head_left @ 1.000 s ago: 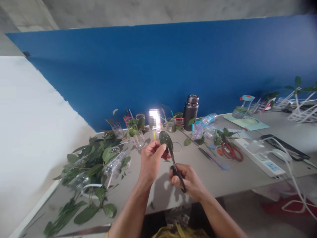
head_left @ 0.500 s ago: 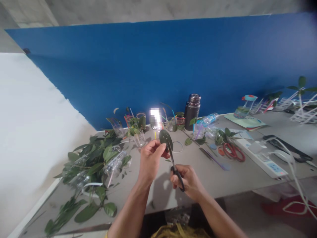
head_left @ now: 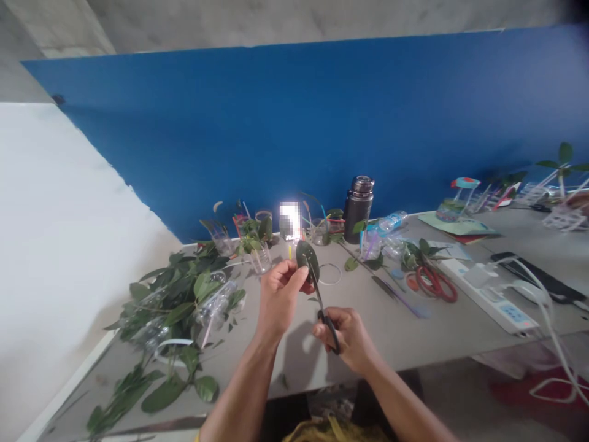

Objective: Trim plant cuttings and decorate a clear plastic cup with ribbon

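Between thumb and fingers, my left hand [head_left: 286, 287] pinches a dark green oval leaf [head_left: 304, 255] upright above the table. Small pale spots that look like holes mark the leaf. Fingers of my right hand [head_left: 344, 334] are wrapped round the black handles of a pair of scissors [head_left: 327, 328]. The blades point up and away and lie against the leaf; whether they pass through it, I cannot tell. On the table behind the leaf is a thin pale ring [head_left: 330, 274].
Leafy branches [head_left: 172, 294] and clear plastic cups cover the left side. A dark thermos [head_left: 359, 209] stands near the blue partition [head_left: 294, 123]. Red-handled scissors [head_left: 435, 283] and a white power strip [head_left: 488, 298] lie to the right. Part of another person's hand [head_left: 578, 201] shows at the right edge.
The scissors' blades have moved slightly left against the leaf, and the handles look closer together. Part of another person's hand has appeared at the far right. My left hand stays put.
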A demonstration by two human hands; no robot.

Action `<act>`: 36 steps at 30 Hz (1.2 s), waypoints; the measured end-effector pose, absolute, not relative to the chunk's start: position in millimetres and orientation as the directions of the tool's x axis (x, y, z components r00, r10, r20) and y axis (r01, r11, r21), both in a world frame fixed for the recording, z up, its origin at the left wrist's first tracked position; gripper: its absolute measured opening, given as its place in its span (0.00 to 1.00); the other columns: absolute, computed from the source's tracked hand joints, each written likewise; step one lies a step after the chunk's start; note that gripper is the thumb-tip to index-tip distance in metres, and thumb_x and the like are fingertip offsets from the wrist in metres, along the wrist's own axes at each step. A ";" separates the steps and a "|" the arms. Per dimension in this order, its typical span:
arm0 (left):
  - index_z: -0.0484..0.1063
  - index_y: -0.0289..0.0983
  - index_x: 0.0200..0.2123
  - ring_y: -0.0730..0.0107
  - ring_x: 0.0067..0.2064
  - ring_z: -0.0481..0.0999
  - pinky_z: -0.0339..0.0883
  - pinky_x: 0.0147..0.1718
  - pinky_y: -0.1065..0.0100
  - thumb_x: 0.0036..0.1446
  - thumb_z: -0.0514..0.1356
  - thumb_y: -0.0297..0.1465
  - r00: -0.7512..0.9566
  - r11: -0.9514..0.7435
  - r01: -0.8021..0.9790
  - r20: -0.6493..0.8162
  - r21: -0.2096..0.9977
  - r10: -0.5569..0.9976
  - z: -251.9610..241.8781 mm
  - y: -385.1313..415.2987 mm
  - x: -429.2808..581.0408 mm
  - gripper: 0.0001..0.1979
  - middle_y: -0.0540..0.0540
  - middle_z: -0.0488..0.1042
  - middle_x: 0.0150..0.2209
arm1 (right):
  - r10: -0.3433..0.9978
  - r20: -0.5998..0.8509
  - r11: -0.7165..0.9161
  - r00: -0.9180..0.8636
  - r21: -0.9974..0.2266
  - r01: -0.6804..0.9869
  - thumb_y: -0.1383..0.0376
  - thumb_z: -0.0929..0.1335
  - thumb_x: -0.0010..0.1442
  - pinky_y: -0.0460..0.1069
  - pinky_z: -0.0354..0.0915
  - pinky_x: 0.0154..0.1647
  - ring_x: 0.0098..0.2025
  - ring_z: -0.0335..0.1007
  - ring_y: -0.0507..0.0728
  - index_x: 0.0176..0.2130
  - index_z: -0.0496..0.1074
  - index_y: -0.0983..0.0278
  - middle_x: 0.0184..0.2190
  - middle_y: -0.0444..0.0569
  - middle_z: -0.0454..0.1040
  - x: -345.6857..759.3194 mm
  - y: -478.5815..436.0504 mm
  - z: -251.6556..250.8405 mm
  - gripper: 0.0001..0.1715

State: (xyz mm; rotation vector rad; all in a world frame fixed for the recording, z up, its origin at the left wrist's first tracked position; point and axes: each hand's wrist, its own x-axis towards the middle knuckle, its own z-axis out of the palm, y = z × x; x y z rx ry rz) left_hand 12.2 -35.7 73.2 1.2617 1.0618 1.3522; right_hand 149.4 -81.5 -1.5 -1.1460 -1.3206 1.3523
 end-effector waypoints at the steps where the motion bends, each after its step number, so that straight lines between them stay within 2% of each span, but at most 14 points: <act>1: 0.75 0.34 0.29 0.71 0.25 0.76 0.71 0.31 0.69 0.53 0.67 0.37 0.006 -0.154 -0.077 0.155 0.985 0.988 72.5 -35.3 12.3 0.11 0.49 0.76 0.24 | 0.986 -0.025 -0.026 -0.167 -1.000 -0.002 0.33 0.76 0.42 0.45 0.50 0.19 0.19 0.50 0.47 0.18 0.62 0.62 0.14 0.40 0.59 148.9 -81.1 -1.7 0.40; 3: 0.76 0.34 0.29 0.71 0.25 0.76 0.71 0.31 0.69 0.53 0.67 0.37 0.015 -0.152 -0.070 0.154 0.986 0.988 70.6 -34.0 12.5 0.11 0.48 0.77 0.24 | 0.986 -0.028 -0.029 -0.165 -1.000 -0.004 0.32 0.76 0.42 0.45 0.50 0.20 0.19 0.50 0.47 0.18 0.61 0.62 0.14 0.40 0.59 148.8 -80.6 -2.6 0.40; 6: 0.76 0.35 0.29 0.71 0.26 0.76 0.72 0.31 0.69 0.53 0.67 0.37 0.031 -0.146 -0.086 0.149 0.986 0.988 67.5 -30.7 11.2 0.11 0.48 0.77 0.25 | 0.978 -0.022 -0.022 -0.206 -1.000 0.006 0.30 0.74 0.44 0.45 0.51 0.21 0.21 0.54 0.48 0.21 0.65 0.64 0.16 0.42 0.63 152.6 -82.0 -4.4 0.42; 9: 0.75 0.35 0.27 0.72 0.25 0.76 0.71 0.31 0.69 0.53 0.68 0.37 0.045 -0.140 -0.151 0.148 0.979 0.988 65.6 -26.0 6.8 0.11 0.49 0.77 0.24 | 0.940 0.021 0.021 -0.339 -1.000 -0.002 0.28 0.71 0.48 0.45 0.52 0.24 0.23 0.56 0.49 0.27 0.71 0.66 0.21 0.44 0.68 162.1 -85.6 -6.9 0.43; 12: 0.74 0.36 0.25 0.73 0.24 0.74 0.70 0.29 0.70 0.51 0.68 0.37 0.074 -0.112 -0.235 0.133 0.965 0.988 65.2 -22.6 2.4 0.11 0.50 0.76 0.22 | 0.903 0.040 0.036 -0.427 -0.999 -0.016 0.27 0.68 0.51 0.45 0.53 0.24 0.23 0.57 0.49 0.29 0.73 0.66 0.21 0.46 0.69 172.9 -88.1 -10.4 0.44; 17: 0.75 0.35 0.26 0.72 0.26 0.74 0.69 0.30 0.69 0.51 0.67 0.35 0.140 -0.104 -0.192 0.132 0.976 0.981 67.2 -25.7 3.7 0.09 0.48 0.77 0.24 | 0.916 0.060 0.051 -0.396 -0.998 -0.034 0.29 0.69 0.52 0.45 0.53 0.23 0.23 0.59 0.50 0.28 0.73 0.66 0.21 0.47 0.71 181.1 -85.1 -11.4 0.42; 22: 0.76 0.35 0.28 0.71 0.28 0.75 0.70 0.32 0.69 0.55 0.66 0.34 0.190 -0.141 -0.119 0.162 0.983 0.968 69.6 -30.4 6.3 0.09 0.48 0.77 0.25 | 0.927 0.028 0.010 -0.374 -0.999 -0.050 0.29 0.72 0.49 0.44 0.54 0.22 0.22 0.61 0.50 0.28 0.73 0.67 0.20 0.47 0.72 178.7 -80.2 -9.3 0.42; 29: 0.76 0.35 0.27 0.71 0.28 0.75 0.70 0.32 0.69 0.55 0.65 0.34 0.205 -0.137 -0.138 0.164 0.981 0.965 71.0 -30.7 4.6 0.08 0.48 0.77 0.25 | 0.929 0.029 0.003 -0.370 -0.998 -0.070 0.29 0.72 0.47 0.44 0.53 0.20 0.20 0.61 0.50 0.24 0.71 0.66 0.18 0.46 0.69 174.7 -79.5 -11.9 0.42; 36: 0.75 0.35 0.27 0.71 0.27 0.74 0.69 0.31 0.69 0.53 0.66 0.34 0.243 -0.090 -0.187 0.135 0.978 0.961 71.7 -29.0 3.1 0.08 0.48 0.77 0.26 | 0.919 0.052 0.038 -0.391 -0.998 -0.043 0.31 0.71 0.50 0.44 0.53 0.20 0.21 0.59 0.50 0.27 0.73 0.66 0.20 0.47 0.71 178.1 -82.8 -6.9 0.40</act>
